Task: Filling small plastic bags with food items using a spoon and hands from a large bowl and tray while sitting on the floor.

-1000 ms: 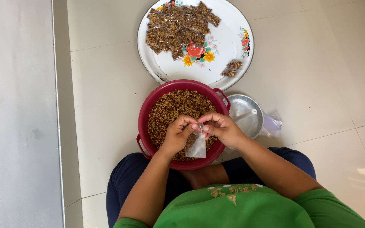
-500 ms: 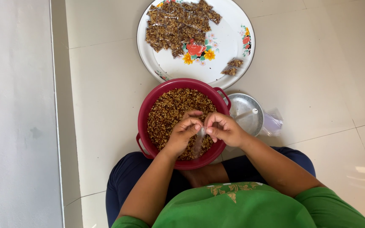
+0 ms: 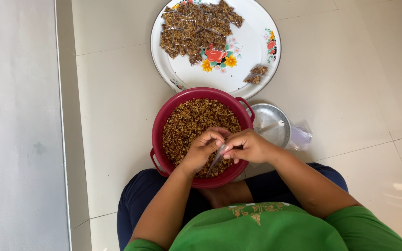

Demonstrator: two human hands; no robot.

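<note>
Landmark: the red bowl (image 3: 202, 137), full of a brown-and-red crumbly mix, sits on the pale tiled floor (image 3: 350, 83) just in front of the seated person's knees.
Left hand (image 3: 204, 148): over the near half of the bowl, fingers curled and pinched shut on the upper edge of the bag (image 3: 216, 159).
Right hand (image 3: 246, 146): over the bowl's near right rim, fingers closed, pinching the same bag from the other side.
Bag: small, clear, narrow; it hangs between the two hands above the mix, inside the bowl's outline. Whether anything is in it, I cannot tell.
Doing it well: in my judgement the mouth should stay held apart and over the mix, low to the surface, so spills fall back into the bowl; a light grip avoids crumpling the thin film.
Tray (image 3: 216, 44): round, white, flowered, just beyond the bowl's far rim; it carries a heap of filled packets (image 3: 196, 25) on its left part and two loose ones (image 3: 256, 74) near its right edge.
Lid (image 3: 271, 125): metal, touching or nearly touching the bowl's right handle, with clear plastic (image 3: 300, 136) beside it.
Edges: the bowl's right side is crowded; the far rim nearly meets the tray.
Open room: bare floor left of the bowl, up to a grey strip.
</note>
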